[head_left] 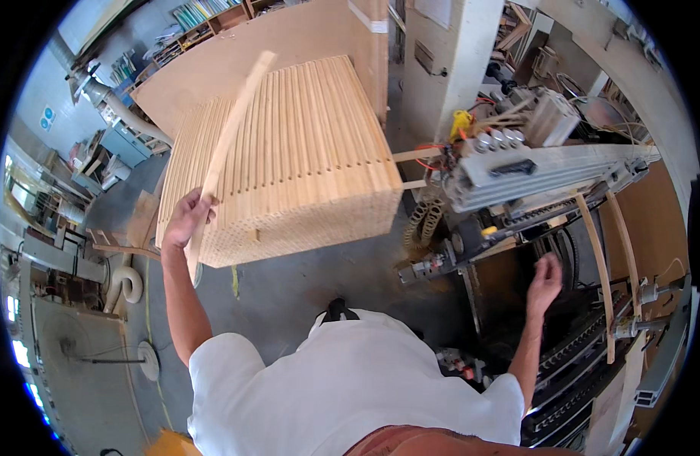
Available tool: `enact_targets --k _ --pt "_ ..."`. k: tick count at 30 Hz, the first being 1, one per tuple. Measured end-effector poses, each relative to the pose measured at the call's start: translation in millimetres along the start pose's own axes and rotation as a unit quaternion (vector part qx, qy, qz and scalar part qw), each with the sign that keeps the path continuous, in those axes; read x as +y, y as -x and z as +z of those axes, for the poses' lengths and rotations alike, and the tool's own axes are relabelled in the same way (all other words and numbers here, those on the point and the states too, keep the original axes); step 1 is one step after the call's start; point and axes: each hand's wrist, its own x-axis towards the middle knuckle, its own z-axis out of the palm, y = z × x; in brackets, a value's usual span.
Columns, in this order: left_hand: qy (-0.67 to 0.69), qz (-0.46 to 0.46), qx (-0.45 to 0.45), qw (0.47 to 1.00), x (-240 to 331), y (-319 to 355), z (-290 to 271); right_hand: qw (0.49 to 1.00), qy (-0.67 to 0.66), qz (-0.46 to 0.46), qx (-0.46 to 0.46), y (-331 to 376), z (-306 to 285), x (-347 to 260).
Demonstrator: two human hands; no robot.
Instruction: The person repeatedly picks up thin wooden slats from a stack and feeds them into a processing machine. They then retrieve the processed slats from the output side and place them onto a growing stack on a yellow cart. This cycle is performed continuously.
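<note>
My left hand (187, 219) is closed around a pale wooden slat (240, 114). The slat slants up and away, across the left part of a large stack of similar slats (312, 129). Those lie side by side in many layers, with a row of small holes near their close ends. Off to the right, my right hand (545, 283) hovers over the dark part of a machine, close to its chain tracks (555, 372). Its fingers are blurred, and no object shows in them. Two slats (599, 273) rest on the machine beyond that hand.
The machine's grey metal beam (555, 175) runs across the right side, with a coiled hose (422, 224) below its left end. Behind the stack stands a large brown board (312, 34). A white pillar (448, 68) rises between stack and machine. A fan (148, 361) stands at left.
</note>
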Motion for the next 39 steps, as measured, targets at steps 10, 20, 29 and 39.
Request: enact_targets --k 10,20,29,39 --pt "-0.312 -0.063 0.256 0.913 -137.7 -248.8 -94.9 0.935 0.147 0.144 -0.288 259.6 176.4 -35.6" --pt "-0.325 -0.033 0.183 0.927 -122.7 -334.1 -61.2 0.88 0.238 0.303 -0.276 370.3 140.0 -40.8" --pt "-0.539 0.196 0.129 0.809 -148.3 -360.6 -60.3 0.914 0.242 0.249 -0.208 405.4 131.9 -67.5" --pt "0.002 0.421 -0.054 0.905 32.1 -105.4 180.1 0.921 0.275 0.215 0.174 431.1 2.1 -194.2"
